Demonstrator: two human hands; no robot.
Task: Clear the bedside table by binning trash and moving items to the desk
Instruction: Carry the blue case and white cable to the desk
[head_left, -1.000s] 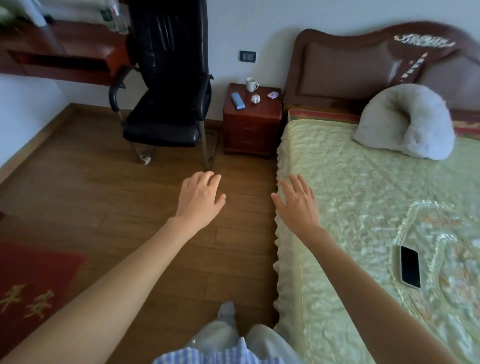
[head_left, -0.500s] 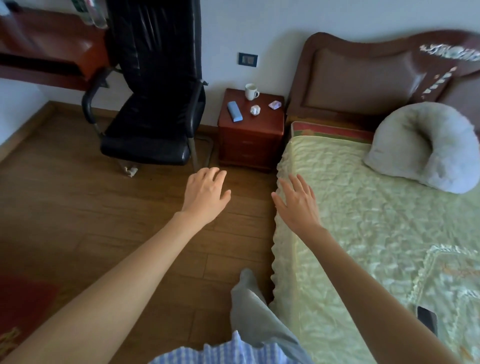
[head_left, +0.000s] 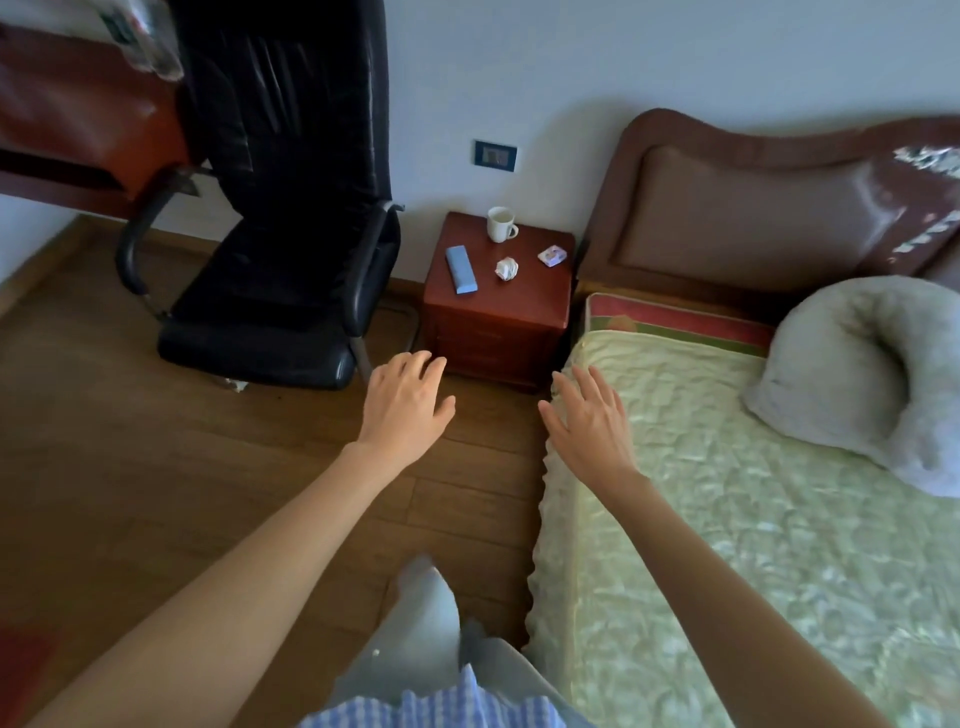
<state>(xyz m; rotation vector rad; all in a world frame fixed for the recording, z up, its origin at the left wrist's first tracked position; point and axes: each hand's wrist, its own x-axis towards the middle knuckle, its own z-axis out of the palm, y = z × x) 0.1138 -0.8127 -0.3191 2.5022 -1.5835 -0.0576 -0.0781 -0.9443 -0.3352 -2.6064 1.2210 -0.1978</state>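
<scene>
The red-brown bedside table (head_left: 540, 306) stands against the wall between chair and bed. On its top are a white mug (head_left: 501, 224), a flat blue case (head_left: 461, 269), a crumpled white paper ball (head_left: 507, 268) and a small pink-and-white packet (head_left: 551, 255). My left hand (head_left: 405, 402) reaches forward over the floor, short of the table's front, fingers apart and empty. My right hand (head_left: 589, 413) is spread above the bed's near corner, also empty. The dark wooden desk (head_left: 67, 119) is at the upper left.
A black office chair (head_left: 291, 208) stands left of the table, partly under the desk. The bed (head_left: 753, 519) with green quilt, grey pillow (head_left: 878, 374) and brown headboard (head_left: 753, 208) fills the right. Wooden floor lies between. A plastic bottle (head_left: 150, 36) stands on the desk.
I have walked forward: the bedside table, chair and bed are closer and larger. Both hands stay outstretched and empty. The phone on the quilt has left the view.
</scene>
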